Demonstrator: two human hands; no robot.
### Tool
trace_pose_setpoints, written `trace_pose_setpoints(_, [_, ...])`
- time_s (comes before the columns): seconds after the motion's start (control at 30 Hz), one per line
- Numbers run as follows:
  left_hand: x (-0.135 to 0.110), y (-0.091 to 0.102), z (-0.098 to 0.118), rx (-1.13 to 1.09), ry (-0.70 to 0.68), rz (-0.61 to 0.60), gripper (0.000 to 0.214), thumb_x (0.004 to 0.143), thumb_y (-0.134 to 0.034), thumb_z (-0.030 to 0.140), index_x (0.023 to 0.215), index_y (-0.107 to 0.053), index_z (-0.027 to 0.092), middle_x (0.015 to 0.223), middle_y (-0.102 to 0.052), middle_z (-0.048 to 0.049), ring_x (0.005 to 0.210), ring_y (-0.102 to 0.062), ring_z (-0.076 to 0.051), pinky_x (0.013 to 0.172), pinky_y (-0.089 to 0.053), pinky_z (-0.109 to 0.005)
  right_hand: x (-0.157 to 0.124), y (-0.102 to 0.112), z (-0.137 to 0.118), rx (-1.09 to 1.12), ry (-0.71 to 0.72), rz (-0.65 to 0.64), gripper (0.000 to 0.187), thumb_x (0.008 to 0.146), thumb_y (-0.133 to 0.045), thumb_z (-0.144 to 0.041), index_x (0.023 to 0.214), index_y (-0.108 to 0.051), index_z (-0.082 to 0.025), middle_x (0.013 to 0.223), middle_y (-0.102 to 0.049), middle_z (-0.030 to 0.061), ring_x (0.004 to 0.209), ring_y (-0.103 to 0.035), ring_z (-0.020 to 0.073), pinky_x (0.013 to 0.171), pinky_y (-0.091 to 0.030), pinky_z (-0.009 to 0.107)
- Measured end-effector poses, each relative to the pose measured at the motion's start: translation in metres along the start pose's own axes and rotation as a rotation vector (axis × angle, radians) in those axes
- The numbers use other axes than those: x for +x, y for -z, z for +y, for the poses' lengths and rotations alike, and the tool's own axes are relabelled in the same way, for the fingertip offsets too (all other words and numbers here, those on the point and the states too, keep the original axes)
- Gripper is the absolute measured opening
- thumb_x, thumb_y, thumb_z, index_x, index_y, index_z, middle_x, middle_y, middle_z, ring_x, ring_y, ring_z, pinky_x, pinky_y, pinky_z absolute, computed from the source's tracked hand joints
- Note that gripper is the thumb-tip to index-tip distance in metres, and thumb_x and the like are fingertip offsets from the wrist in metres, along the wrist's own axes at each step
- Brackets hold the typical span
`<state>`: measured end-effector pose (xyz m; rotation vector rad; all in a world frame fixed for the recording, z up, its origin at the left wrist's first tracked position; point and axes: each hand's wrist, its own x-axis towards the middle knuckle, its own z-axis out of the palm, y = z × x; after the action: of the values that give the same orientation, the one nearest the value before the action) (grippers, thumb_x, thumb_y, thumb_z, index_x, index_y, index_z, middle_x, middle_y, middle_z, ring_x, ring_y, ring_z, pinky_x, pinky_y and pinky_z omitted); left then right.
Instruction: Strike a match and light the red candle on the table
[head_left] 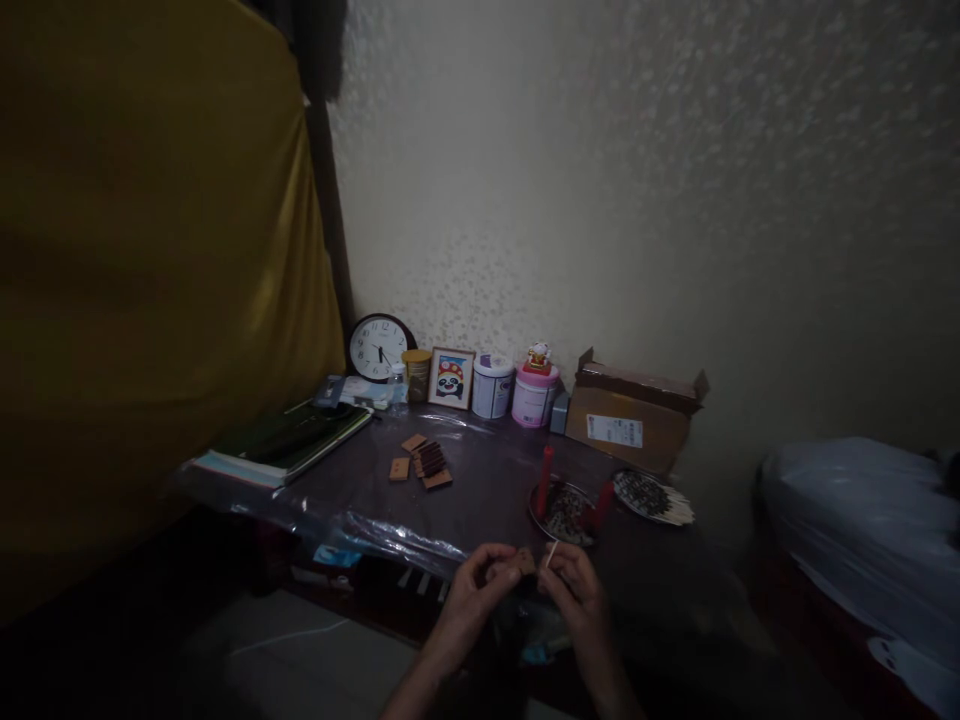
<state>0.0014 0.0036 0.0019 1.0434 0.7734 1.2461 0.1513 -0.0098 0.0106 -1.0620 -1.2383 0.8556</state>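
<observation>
Near the table's front edge, my left hand (480, 588) is closed on a small brown matchbox (526, 562). Beside it my right hand (576, 590) pinches a thin pale matchstick (553, 553). The two hands are close together, with the stick just right of the box; whether they touch is too dark to tell. Beyond my right hand stands an upright red candle (547, 484) on a dark plate (535, 517). A second red candle (603, 503) is on the plate's right side. Several brown matchboxes (399, 469) lie on the table further left.
A second plate (637, 512) holds many matchsticks at the right. Along the wall stand a clock (381, 347), a framed panda picture (451, 380), a white tub (493, 388), a pink tub (535, 398) and a cardboard box (630, 412). Books (292, 445) lie at the left.
</observation>
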Motion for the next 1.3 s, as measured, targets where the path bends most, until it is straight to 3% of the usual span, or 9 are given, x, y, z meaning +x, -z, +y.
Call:
trace_pose_setpoints(0.17, [0.001, 0.003, -0.006, -0.007, 0.017, -0.032, 0.029, 0.066, -0.070, 0.037, 0.087, -0.064, 0.018, 0.076, -0.062, 0.0002, 0.074, -0.054, -0.016, 0.069, -0.038, -0.025, 0.005, 0.004, -0.001, -0.019, 0.009, 0.067, 0.039, 0.071, -0.065, -0.037, 0.103, -0.054, -0.019, 0.065, -0.064, -0.0014, 0.061, -0.062, 0.0162, 0.062, -0.050, 0.027])
trace_pose_setpoints(0.5, [-0.003, -0.004, -0.007, -0.081, 0.087, -0.067, 0.030, 0.064, -0.071, 0.037, 0.086, -0.064, 0.018, 0.075, -0.062, 0.0001, 0.072, -0.053, -0.015, 0.068, -0.037, -0.025, 0.011, 0.011, 0.015, -0.201, -0.004, 0.280, 0.024, 0.070, -0.060, -0.038, 0.085, -0.057, -0.020, 0.076, -0.069, 0.0031, 0.073, -0.066, 0.0208, 0.066, -0.052, 0.030])
trace_pose_setpoints(0.9, [0.001, -0.004, -0.010, -0.174, 0.117, -0.023, 0.031, 0.059, -0.075, 0.037, 0.083, -0.067, 0.018, 0.077, -0.066, -0.0016, 0.072, -0.057, -0.016, 0.070, -0.041, -0.026, -0.002, 0.007, 0.020, -0.403, 0.261, 0.147, 0.017, 0.083, -0.050, -0.034, 0.083, -0.061, -0.022, 0.081, -0.069, 0.0031, 0.078, -0.066, 0.0164, 0.072, -0.051, 0.024])
trace_pose_setpoints(1.3, [0.004, -0.006, -0.013, -0.144, 0.110, 0.002, 0.035, 0.057, -0.076, 0.037, 0.085, -0.068, 0.018, 0.074, -0.065, -0.0006, 0.071, -0.055, -0.015, 0.067, -0.040, -0.025, 0.000, 0.010, 0.020, -0.411, 0.260, 0.139, 0.018, 0.082, -0.053, -0.037, 0.084, -0.065, -0.024, 0.082, -0.070, 0.0030, 0.078, -0.066, 0.0176, 0.074, -0.052, 0.025])
